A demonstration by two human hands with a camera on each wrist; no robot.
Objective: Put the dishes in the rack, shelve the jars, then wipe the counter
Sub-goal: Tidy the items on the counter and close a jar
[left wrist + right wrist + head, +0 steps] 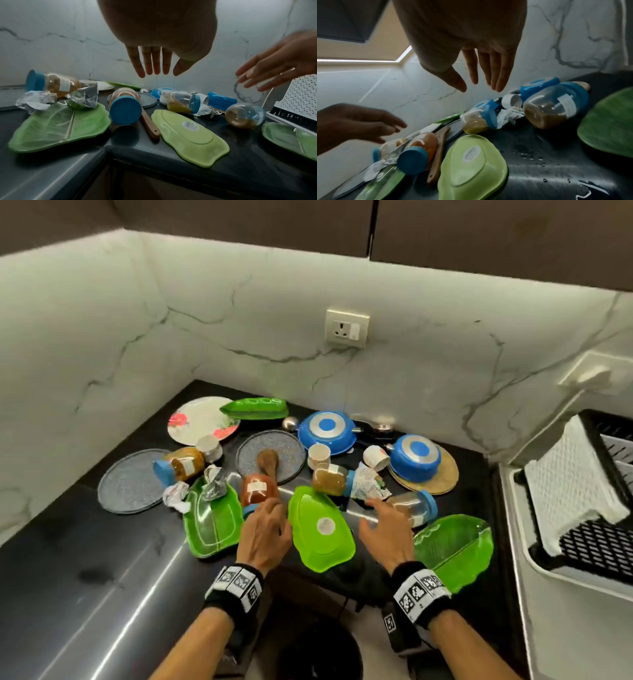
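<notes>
1. Just ahead of the left hand (265,529) in the head view lies the red-brown jar (258,489) on its side, cap toward the wrist; fingers loose, holding nothing. Right hand (387,525), also spread and empty, is nearer the clear jar (412,505).
2. Left wrist: blue cap (126,109) faces the palm, jar's long axis runs away from it.
3. Right wrist: clear jar, brown powder inside, lies ahead-right of the fingers (496,75).

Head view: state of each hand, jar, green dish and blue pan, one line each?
Left hand: open, holds nothing.
Right hand: open, holds nothing.
Red-spice jar: lying down, lid on.
Yellow-spice jar: lying down, lid on.
Brown-spice jar: lying down, lid on.
Middle green dish: upside down.
Left green dish: right side up.
Blue pans: upside down.
</notes>
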